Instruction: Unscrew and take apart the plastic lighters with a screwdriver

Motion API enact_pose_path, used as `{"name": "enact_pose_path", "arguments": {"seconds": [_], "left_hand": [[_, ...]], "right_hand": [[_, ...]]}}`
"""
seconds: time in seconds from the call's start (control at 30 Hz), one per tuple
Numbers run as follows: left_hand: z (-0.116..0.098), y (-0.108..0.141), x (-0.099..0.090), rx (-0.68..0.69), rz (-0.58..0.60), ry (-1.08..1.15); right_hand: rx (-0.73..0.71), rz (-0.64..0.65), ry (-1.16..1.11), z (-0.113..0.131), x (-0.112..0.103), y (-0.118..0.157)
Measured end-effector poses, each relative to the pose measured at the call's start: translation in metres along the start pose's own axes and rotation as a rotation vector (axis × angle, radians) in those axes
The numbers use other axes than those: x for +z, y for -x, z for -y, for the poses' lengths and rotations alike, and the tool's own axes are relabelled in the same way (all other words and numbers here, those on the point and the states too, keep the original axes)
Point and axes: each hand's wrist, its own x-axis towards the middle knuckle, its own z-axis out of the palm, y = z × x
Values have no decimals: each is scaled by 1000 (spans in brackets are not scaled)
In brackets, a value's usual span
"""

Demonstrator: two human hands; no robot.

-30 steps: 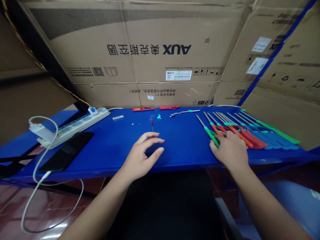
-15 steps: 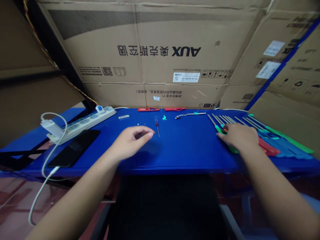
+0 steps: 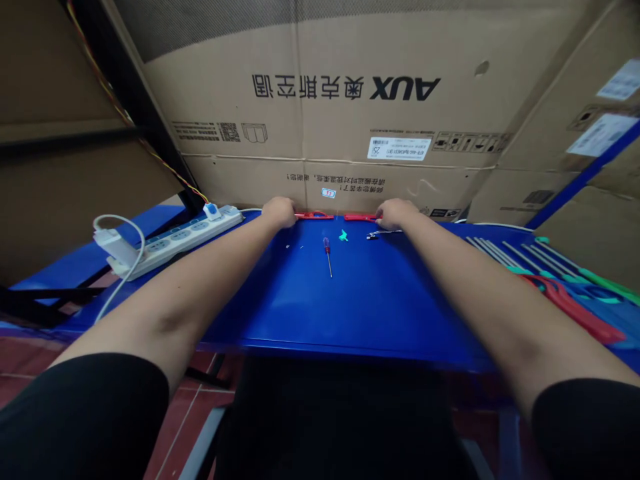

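Both arms reach to the back of the blue table. There, my left hand (image 3: 281,211) is closed at the left end of a long red plastic shell (image 3: 317,215). My right hand (image 3: 394,215) pinches the right end of a second red plastic shell (image 3: 356,217). Each shell still lies along the foot of the cardboard, and the fingertips are partly hidden. A small screwdriver (image 3: 327,248) with a clear purple-red handle lies in front of them. Close by are a small green plastic piece (image 3: 343,236) and a small dark part with white wires (image 3: 373,236).
A white power strip (image 3: 177,240) with plugs and a white cable is at the left. Several long metal-tipped tools with red, blue and green bodies (image 3: 583,307) lie at the right. The cardboard wall (image 3: 340,127) rises behind the blue table (image 3: 320,320).
My left hand has moved forward to the left red shell. My right hand has left the coloured tools at the right and reached the right red shell. The view has shifted.
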Motion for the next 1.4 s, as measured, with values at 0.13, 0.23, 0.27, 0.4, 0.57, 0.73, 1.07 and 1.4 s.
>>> {"name": "enact_pose_path", "arguments": {"seconds": [0.13,0.23,0.27,0.4,0.57,0.73,1.07,1.4], "left_hand": [[11,-10,14,-11,8,-31],[12,-9,15,37,-27,-38],[11,-7,13,58,-45,-41],[4,13,-15,161,-129,-54],[-13,98,-50,417,-234,-7],[-31,215,-36,652,-127,145],[-34,248,6,512,-94,522],[-31,245,6,360,-241,614]], "right_hand": [[13,33,16,6,4,-17],[16,40,19,6,8,-21],[16,34,16,4,9,-21],[17,-19,5,-17,7,-11],[-22,15,51,-61,9,8],[-87,80,118,-85,25,28],[-257,-48,102,-80,28,61],[-449,-414,-33,-31,5,157]]}}
